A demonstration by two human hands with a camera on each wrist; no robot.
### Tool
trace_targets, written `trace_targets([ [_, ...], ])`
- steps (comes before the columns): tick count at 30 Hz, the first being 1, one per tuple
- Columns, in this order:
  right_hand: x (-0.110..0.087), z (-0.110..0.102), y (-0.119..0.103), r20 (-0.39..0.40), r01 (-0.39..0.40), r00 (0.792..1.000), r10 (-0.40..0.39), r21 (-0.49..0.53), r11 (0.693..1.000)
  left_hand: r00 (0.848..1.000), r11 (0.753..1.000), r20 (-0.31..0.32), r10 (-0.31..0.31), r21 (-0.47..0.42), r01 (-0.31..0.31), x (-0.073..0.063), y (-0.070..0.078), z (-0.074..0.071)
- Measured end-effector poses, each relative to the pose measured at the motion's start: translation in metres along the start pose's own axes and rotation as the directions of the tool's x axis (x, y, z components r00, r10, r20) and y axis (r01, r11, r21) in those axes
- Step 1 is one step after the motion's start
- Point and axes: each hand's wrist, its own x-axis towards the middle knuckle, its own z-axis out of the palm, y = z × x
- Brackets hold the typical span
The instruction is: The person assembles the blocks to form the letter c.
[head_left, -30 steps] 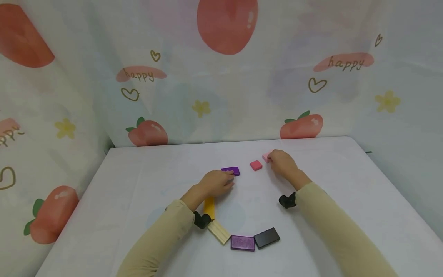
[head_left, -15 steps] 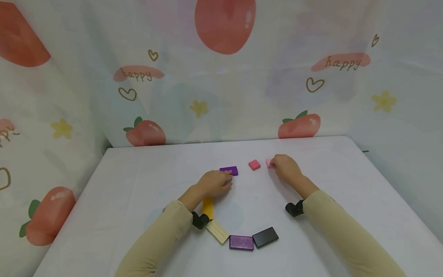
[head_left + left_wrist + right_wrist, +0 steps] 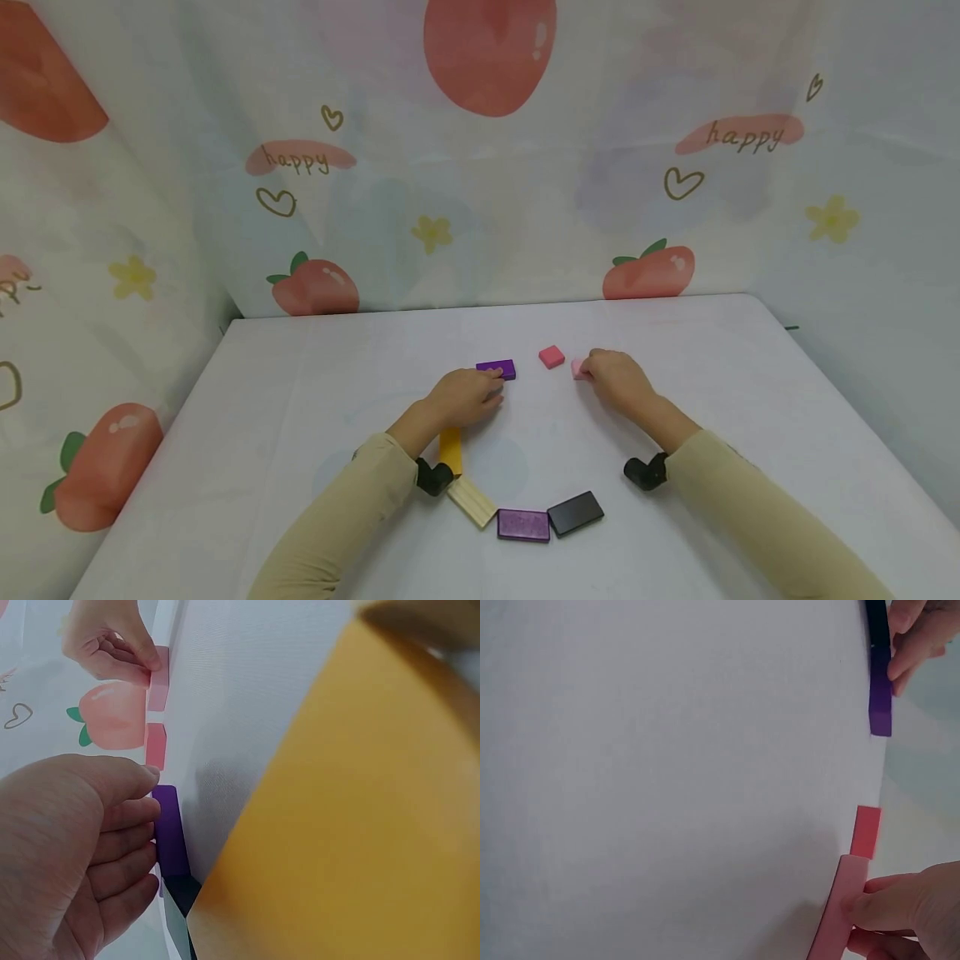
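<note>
My left hand [image 3: 463,397] rests with loosely extended fingertips on a purple rectangular block [image 3: 495,365]. In the left wrist view its fingers [image 3: 124,866] lie along the side of that block. With thumb and fingers, my right hand [image 3: 618,382] pinches a light pink block [image 3: 577,369] at the table's far right of centre. The right wrist view shows the thumb on the pink block's [image 3: 838,907] face. Between the purple and light pink blocks lies a coral-pink block [image 3: 552,357], untouched. A dark block [image 3: 877,622] adjoins the purple one, mostly hidden in the head view by my left hand.
A curved row runs toward the front: a yellow block [image 3: 451,452] partly under my left wrist, a ridged beige block [image 3: 472,502], a dark purple block [image 3: 523,526] and a black block [image 3: 576,513]. A patterned curtain stands behind the white table [image 3: 337,358].
My right hand has drawn the light pink block nearer to me, first slightly right, then slightly back left. The left hand stays on the purple block.
</note>
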Motion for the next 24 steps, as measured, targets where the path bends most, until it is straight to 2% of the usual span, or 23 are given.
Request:
trace_targets([
  [6, -0.004, 0.003, -0.01, -0.05, 0.048, 0.998, -0.049, -0.012, 0.999, 1.0, 1.0, -0.003, 0.005, 0.005, -0.005, 0.0, 0.001, 0.0],
  [13, -0.007, 0.008, -0.023, -0.06, 0.092, 0.994, -0.092, 0.002, 0.996, 1.0, 1.0, 0.001, 0.007, 0.007, -0.007, 0.001, 0.002, 0.001],
  [24, -0.003, 0.014, -0.041, -0.114, 0.179, 0.978, -0.176, 0.017, 0.984, 1.0, 1.0, 0.016, -0.014, -0.005, 0.014, 0.001, 0.001, -0.001],
])
